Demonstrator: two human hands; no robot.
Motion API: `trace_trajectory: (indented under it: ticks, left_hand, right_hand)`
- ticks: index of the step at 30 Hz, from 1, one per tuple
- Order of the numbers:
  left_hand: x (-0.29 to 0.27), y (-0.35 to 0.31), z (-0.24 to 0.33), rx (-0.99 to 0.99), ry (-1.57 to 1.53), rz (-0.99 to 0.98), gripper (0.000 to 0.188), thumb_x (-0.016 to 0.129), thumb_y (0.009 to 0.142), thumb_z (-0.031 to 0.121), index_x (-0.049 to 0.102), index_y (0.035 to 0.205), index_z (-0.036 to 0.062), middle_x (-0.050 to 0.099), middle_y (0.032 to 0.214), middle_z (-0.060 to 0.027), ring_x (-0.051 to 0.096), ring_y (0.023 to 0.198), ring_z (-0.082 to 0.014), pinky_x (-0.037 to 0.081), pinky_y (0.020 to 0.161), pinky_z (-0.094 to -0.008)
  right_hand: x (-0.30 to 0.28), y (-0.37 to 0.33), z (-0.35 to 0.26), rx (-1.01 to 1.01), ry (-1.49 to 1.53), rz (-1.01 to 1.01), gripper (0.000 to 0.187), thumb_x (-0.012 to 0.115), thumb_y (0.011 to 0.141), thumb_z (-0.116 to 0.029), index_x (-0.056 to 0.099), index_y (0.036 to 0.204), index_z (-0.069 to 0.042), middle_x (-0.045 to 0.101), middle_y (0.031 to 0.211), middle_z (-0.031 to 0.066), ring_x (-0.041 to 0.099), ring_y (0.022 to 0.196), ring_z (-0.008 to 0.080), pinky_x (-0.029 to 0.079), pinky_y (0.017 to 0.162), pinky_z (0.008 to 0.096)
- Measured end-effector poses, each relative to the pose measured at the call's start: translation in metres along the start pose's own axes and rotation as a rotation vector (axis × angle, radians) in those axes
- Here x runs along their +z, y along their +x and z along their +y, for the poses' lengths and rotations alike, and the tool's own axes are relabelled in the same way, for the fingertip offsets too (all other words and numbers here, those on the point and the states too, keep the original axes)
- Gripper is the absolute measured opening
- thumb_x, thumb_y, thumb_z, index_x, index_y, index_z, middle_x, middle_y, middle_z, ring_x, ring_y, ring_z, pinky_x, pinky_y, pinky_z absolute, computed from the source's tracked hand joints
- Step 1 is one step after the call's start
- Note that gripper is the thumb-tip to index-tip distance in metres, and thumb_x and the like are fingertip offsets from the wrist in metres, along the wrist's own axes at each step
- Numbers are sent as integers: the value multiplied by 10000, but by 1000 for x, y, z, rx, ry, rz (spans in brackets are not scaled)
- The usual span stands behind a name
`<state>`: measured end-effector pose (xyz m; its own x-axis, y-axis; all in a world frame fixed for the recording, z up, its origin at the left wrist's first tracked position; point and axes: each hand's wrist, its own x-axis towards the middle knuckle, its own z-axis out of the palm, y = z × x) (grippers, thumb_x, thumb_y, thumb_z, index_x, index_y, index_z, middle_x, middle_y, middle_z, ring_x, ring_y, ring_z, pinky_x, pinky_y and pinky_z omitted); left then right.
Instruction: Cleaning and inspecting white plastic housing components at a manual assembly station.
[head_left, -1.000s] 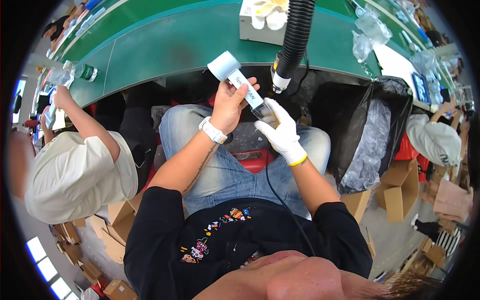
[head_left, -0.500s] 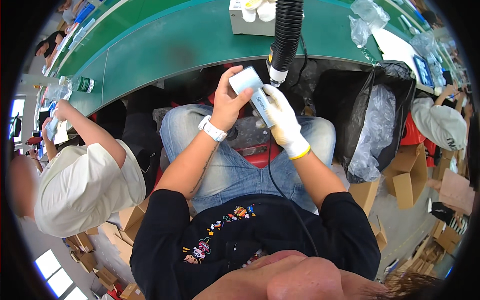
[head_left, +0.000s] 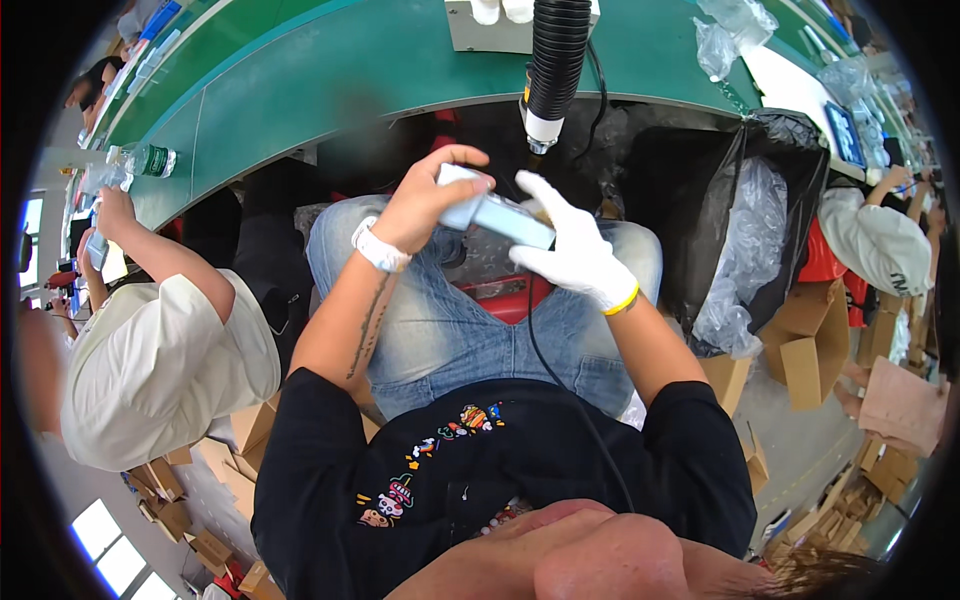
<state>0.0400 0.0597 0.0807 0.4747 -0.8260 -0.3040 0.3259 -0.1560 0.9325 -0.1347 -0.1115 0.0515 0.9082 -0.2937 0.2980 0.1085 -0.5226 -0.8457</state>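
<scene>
1. The pale blue device point(head_left: 512, 222) is in the air above the person's lap point(head_left: 430, 345), short of the edge of the table point(head_left: 400, 85), probably so both hands can reach it freely
2. The left hand point(head_left: 418, 205), bare, has its fingers gripping the wider head, thumb across it; this likely steadies the device and leaves its narrow end accessible
3. The right hand point(head_left: 582, 250), in a white glove, has thumb and forefinger spread around that narrow end; I cannot tell whether its partly hidden fingers touch it
4. The black ribbed hose point(head_left: 560, 70) hangs just beyond, white nozzle point(head_left: 543, 130) downward, perhaps for easy reach
5. The device looks boxy: a slim, straight body joined to a broader head, slightly blurred
</scene>
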Motion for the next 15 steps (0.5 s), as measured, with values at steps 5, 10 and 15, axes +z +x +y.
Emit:
trace_trajectory:
  ticks: [5, 10, 15]
  left_hand:
    - [45, -62, -29, 674, 606, -109, 460, 827, 709, 155, 635, 1116, 60, 719, 1087, -142, 722, 990, -298, 581, 861, -388]
    - [45, -68, -77, 757, 521, -81, 484, 847, 686, 145, 637, 1113, 59, 718, 1075, -150, 727, 966, -351, 581, 857, -391]
    - [31, -42, -30, 551, 573, -5, 472, 834, 718, 174, 610, 1115, 52, 718, 1051, -138, 731, 918, -277, 577, 828, -369]
  right_hand:
    - [-14, -15, -14, 75, -80, -635, 363, 794, 744, -279, 753, 1034, -64, 728, 892, 192, 729, 805, 374, 580, 740, 422]
    - [-2, -29, -23, 131, -315, -626, 300, 786, 729, -274, 759, 975, -105, 737, 853, 170, 723, 831, 386, 578, 767, 431]
    - [-17, 7, -21, 149, -90, -504, 348, 794, 729, -218, 739, 1044, -82, 728, 949, 167, 733, 865, 330, 585, 793, 406]
